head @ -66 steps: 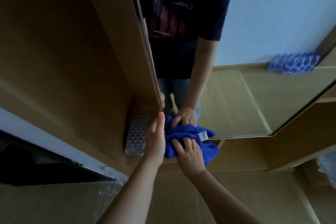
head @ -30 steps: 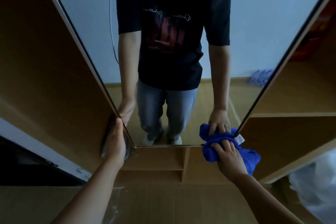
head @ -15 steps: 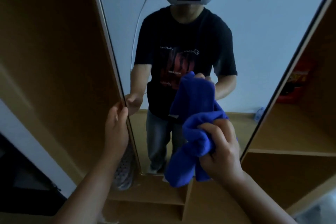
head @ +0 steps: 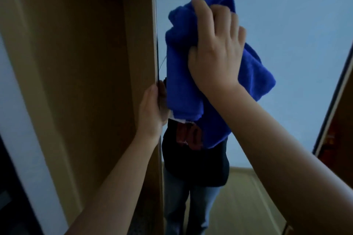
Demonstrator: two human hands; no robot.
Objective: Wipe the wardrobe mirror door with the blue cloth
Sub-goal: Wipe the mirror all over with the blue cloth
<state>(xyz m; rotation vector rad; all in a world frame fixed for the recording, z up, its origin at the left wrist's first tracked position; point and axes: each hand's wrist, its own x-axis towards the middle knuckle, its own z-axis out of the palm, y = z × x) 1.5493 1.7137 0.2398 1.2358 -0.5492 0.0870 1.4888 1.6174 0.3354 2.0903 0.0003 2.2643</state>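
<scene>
The wardrobe mirror door (head: 286,25) fills the right half of the view and reflects a pale wall and a person in a dark shirt and jeans. My right hand (head: 215,47) presses the bunched blue cloth (head: 181,66) flat against the upper part of the glass, near the door's left edge. The cloth hangs down below my palm, with a small white tag at its lower edge. My left hand (head: 152,110) grips the mirror door's left edge at mid height, fingers wrapped around it.
The brown wooden wardrobe side panel (head: 86,82) stands at the left, with a pale wall strip (head: 23,139) beyond it. At the right, past the mirror's dark frame (head: 332,89), is an open wardrobe compartment (head: 336,139) holding something red.
My right hand has carried the cloth from the mirror's bottom edge up to its upper part and now presses it on the glass. My left hand slid higher on the door edge.
</scene>
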